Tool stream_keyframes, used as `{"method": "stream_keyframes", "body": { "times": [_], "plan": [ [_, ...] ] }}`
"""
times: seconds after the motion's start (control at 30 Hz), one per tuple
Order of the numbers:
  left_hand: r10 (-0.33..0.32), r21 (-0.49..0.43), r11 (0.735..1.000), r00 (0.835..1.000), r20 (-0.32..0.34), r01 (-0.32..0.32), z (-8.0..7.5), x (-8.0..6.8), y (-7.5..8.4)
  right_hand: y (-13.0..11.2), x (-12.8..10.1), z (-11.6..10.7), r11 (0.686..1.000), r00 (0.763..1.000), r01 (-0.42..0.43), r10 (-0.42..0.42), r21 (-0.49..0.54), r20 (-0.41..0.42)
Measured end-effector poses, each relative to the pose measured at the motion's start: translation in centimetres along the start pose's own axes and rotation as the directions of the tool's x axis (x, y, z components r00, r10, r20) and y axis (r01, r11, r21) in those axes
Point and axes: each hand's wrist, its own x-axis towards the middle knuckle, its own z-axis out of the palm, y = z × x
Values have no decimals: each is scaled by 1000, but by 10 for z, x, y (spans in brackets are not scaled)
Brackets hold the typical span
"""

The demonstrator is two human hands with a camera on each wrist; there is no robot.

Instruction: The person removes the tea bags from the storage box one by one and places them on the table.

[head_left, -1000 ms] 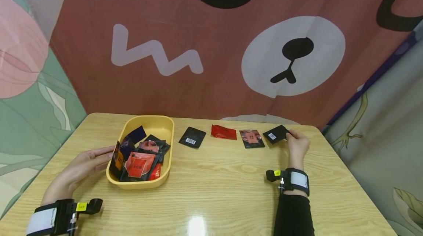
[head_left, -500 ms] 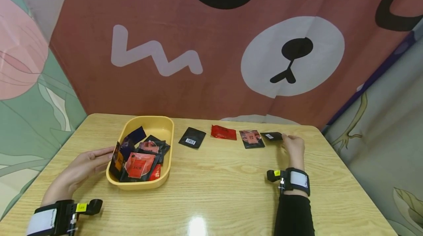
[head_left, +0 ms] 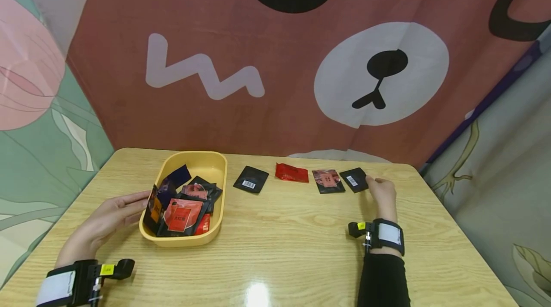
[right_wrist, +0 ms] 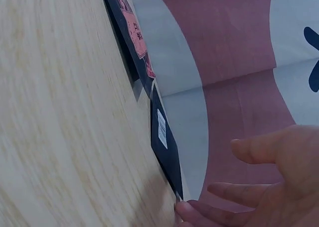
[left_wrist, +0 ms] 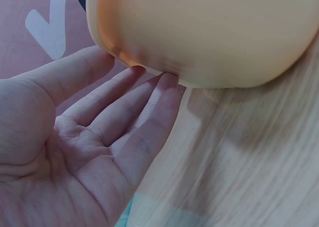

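The flat black foil packet with a white barcode label (head_left: 354, 180) lies on the pale wooden counter (head_left: 284, 240), its corner touching the fingertips (right_wrist: 185, 209) of the right hand (head_left: 382, 193), whose grip is loosely spread, pinching nothing; just left of that hand sits a black packet with a pink label (head_left: 327, 180); far left, the left hand (head_left: 105, 223), fingers straight, touches the yellow plastic tray (head_left: 215, 166) full of packets.

Four packets lie in a row on the table (head_left: 301, 230) (two black (head_left: 250, 179) (head_left: 354, 180), one red (head_left: 292, 172), one pink-labelled (head_left: 327, 180)) beside one yellow tray (head_left: 215, 161).
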Motion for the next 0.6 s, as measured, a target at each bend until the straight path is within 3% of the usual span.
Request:
{"method": "stream_keyframes", "body": {
  "times": [0.2, 0.6],
  "plan": [
    [-8, 10, 1000, 1000, 7, 8, 0, 0, -1, -1, -1, -1, 1000, 1000, -7, 7, -2, 25],
    [-3, -6, 1000, 1000, 15, 3, 0, 1, 0, -21, -7, 1, 999, 999, 43, -43, -8, -11]
  ]
}}
